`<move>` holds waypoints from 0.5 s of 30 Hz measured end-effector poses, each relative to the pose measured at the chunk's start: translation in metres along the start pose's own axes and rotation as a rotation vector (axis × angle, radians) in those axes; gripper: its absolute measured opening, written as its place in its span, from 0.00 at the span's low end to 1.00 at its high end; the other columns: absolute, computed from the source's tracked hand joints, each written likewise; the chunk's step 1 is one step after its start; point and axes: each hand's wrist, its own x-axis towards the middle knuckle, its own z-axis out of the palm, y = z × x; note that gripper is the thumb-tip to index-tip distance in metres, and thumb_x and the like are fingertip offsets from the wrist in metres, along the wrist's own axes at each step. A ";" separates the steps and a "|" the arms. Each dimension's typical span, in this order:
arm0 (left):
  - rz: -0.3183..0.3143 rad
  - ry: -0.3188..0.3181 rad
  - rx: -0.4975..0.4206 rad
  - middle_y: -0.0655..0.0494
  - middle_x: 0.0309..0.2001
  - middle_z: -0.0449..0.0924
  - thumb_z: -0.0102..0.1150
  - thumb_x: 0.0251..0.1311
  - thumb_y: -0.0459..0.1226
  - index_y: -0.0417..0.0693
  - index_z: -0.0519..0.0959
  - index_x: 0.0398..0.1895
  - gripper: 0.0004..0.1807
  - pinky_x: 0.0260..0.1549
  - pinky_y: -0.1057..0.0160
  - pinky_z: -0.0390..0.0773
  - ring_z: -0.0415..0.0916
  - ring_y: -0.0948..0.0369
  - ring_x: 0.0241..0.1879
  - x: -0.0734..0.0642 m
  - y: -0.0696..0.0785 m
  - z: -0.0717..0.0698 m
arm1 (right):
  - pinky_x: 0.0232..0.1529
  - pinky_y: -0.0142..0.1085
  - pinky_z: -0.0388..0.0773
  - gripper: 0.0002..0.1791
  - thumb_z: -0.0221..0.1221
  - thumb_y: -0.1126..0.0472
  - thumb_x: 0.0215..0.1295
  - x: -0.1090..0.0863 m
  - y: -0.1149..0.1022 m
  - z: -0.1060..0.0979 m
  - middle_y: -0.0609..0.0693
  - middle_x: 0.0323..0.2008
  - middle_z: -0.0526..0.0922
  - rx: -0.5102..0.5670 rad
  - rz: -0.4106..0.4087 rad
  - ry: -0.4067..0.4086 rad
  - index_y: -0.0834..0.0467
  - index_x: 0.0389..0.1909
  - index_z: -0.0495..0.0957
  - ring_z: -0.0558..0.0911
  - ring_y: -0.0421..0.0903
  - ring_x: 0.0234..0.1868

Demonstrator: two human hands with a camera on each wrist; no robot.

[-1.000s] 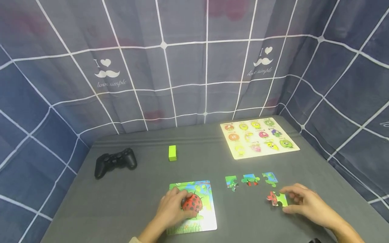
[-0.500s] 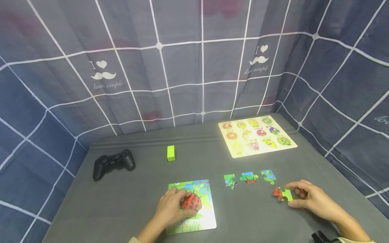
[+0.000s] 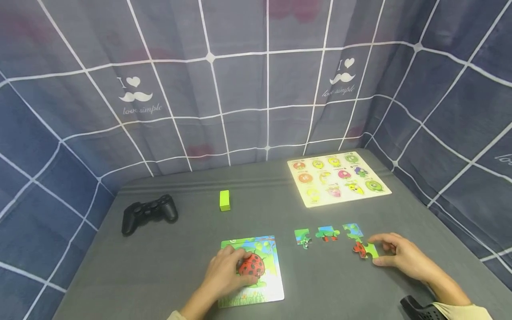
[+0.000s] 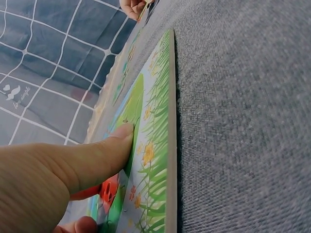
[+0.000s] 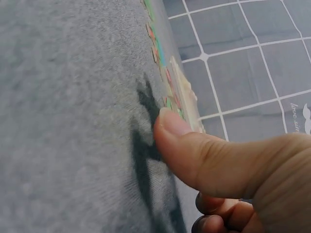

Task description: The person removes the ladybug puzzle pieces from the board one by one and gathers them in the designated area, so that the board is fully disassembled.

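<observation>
In the head view, my left hand (image 3: 227, 274) rests on a ladybug jigsaw board (image 3: 275, 284), its thumb and fingertips touching the printed surface around the red ladybug. The left wrist view shows the thumb lying on the board (image 4: 154, 179) near its grassy edge. Off to the right, my right hand (image 3: 402, 255) pinches the edge of a red and green jigsaw piece (image 3: 365, 250) between thumb and fingers. My thumb mostly hides that piece in the right wrist view. Three loose jigsaw pieces lie just beyond: one (image 3: 302, 238), another (image 3: 327, 233) and a third (image 3: 353, 231).
A pale fruit puzzle board (image 3: 340, 178) lies at the back right. The yellow-green block (image 3: 225, 201) stands behind the ladybug board, and a black game controller (image 3: 150, 214) is at the left. Checked curtains (image 3: 240, 89) border the grey tabletop (image 3: 180, 262).
My right hand moved the pinched piece rightward, then back left and away from me, bringing it close to the third loose piece. The left hand stays on the board.
</observation>
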 end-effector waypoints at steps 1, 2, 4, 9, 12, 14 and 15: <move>0.001 0.001 0.000 0.64 0.32 0.66 0.77 0.36 0.55 0.59 0.82 0.48 0.31 0.33 0.66 0.60 0.60 0.65 0.33 0.000 0.000 0.000 | 0.30 0.30 0.61 0.23 0.75 0.59 0.44 0.001 0.000 0.000 0.44 0.32 0.68 0.007 -0.004 0.000 0.54 0.44 0.82 0.65 0.32 0.32; 0.001 0.001 -0.001 0.64 0.32 0.66 0.77 0.36 0.55 0.59 0.82 0.48 0.31 0.33 0.66 0.60 0.60 0.65 0.33 0.000 0.000 0.000 | 0.30 0.30 0.61 0.23 0.75 0.59 0.43 0.001 0.000 0.000 0.44 0.31 0.68 0.010 -0.007 0.000 0.54 0.44 0.82 0.65 0.32 0.32; 0.006 0.004 0.000 0.64 0.32 0.66 0.77 0.36 0.55 0.59 0.82 0.48 0.31 0.33 0.66 0.60 0.60 0.65 0.33 0.000 0.001 0.000 | 0.31 0.29 0.62 0.24 0.75 0.60 0.43 0.000 0.001 -0.002 0.43 0.32 0.69 0.015 -0.019 -0.009 0.54 0.44 0.82 0.65 0.31 0.33; 0.001 0.000 0.001 0.64 0.32 0.66 0.77 0.36 0.55 0.58 0.82 0.48 0.31 0.34 0.66 0.60 0.59 0.65 0.33 0.000 0.002 -0.002 | 0.34 0.28 0.63 0.25 0.75 0.60 0.43 -0.001 0.002 -0.001 0.42 0.33 0.71 0.035 -0.036 -0.034 0.54 0.46 0.82 0.66 0.30 0.35; -0.002 -0.004 0.002 0.64 0.32 0.66 0.77 0.36 0.55 0.58 0.82 0.48 0.31 0.34 0.66 0.60 0.59 0.65 0.33 -0.001 0.002 -0.004 | 0.32 0.29 0.62 0.25 0.75 0.61 0.42 0.000 0.003 -0.001 0.43 0.32 0.69 0.044 -0.034 -0.047 0.56 0.46 0.82 0.65 0.31 0.34; -0.003 -0.004 0.002 0.64 0.32 0.66 0.77 0.37 0.55 0.58 0.81 0.48 0.31 0.34 0.66 0.60 0.59 0.65 0.33 -0.001 0.001 -0.004 | 0.31 0.29 0.61 0.26 0.75 0.61 0.42 0.001 0.002 -0.002 0.43 0.31 0.69 0.036 -0.022 -0.052 0.57 0.47 0.81 0.65 0.31 0.33; -0.004 -0.004 0.002 0.64 0.32 0.66 0.77 0.37 0.55 0.58 0.81 0.48 0.31 0.34 0.66 0.60 0.59 0.65 0.33 -0.001 0.001 -0.004 | 0.31 0.29 0.61 0.26 0.75 0.60 0.42 0.001 0.002 -0.003 0.44 0.31 0.69 0.027 -0.013 -0.055 0.58 0.47 0.81 0.65 0.31 0.33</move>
